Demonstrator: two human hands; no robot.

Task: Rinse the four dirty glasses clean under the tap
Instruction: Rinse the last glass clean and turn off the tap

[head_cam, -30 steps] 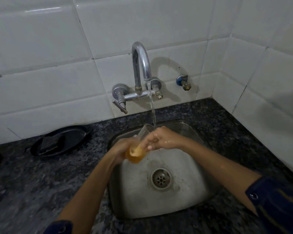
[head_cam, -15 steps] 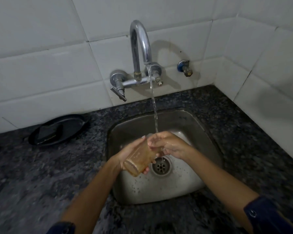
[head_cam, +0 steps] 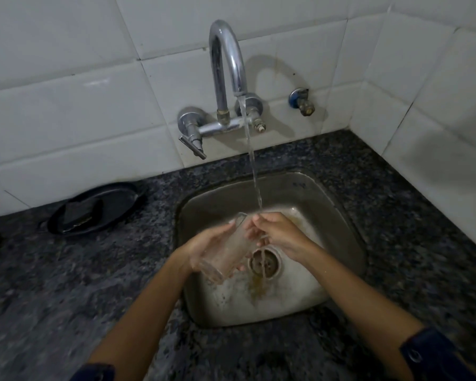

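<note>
A clear drinking glass (head_cam: 226, 251) lies tilted over the steel sink (head_cam: 327, 204), its mouth up toward the stream. My left hand (head_cam: 204, 248) cradles its body from the left. My right hand (head_cam: 278, 235) has its fingers at the glass's rim, right under the water. The chrome tap (head_cam: 227, 67) on the tiled wall runs a thin stream (head_cam: 252, 160) onto my right fingers. Brownish liquid streaks the sink floor near the drain (head_cam: 264, 261). No other glasses are in view.
A black plate (head_cam: 121, 202) holding a dark scrub pad (head_cam: 80, 211) sits on the speckled granite counter (head_cam: 66, 284) left of the sink. A small valve (head_cam: 301, 101) sticks out of the wall right of the tap. White tiled walls meet in a corner at right.
The amber liquid that filled the glass is gone and the glass looks clear now; brown liquid has run onto the sink floor. Both hands stayed on the glass low in the sink.
</note>
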